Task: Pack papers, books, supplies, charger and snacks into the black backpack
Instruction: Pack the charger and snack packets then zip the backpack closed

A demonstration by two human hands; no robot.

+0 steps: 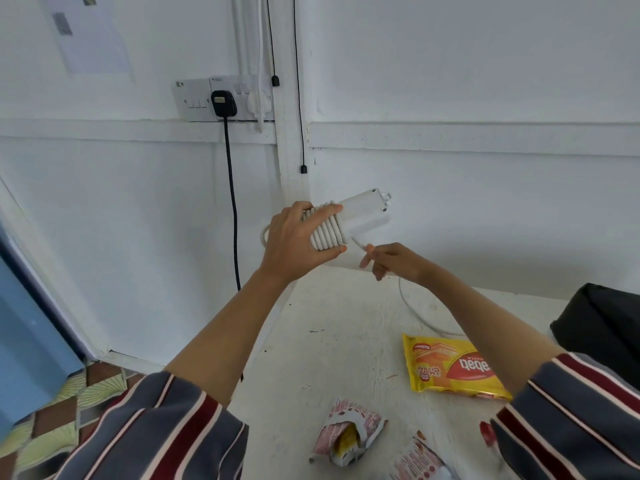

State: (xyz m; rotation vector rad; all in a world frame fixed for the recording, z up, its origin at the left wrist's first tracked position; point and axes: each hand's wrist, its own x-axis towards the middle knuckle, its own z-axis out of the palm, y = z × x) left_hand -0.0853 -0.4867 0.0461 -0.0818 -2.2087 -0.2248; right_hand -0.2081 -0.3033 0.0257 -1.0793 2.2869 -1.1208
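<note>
My left hand (294,239) grips a white charger block (360,216) held up above the table's far corner, with its white cable (327,233) wound in several turns around it. My right hand (388,259) pinches the loose part of the cable just below the block. The rest of the cable (420,313) trails down onto the white table (329,341). The black backpack (602,323) sits at the right edge, partly cut off. A yellow wafer pack (446,367) lies on the table under my right forearm. Two crumpled red-and-white snack wrappers (346,433) lie near the front edge.
A wall socket panel (221,98) holds a black plug (223,102) whose black cord (232,202) hangs down left of the table. Thin black wires (298,98) run down the wall corner. A blue door (24,334) and a patterned floor (69,407) are at the left.
</note>
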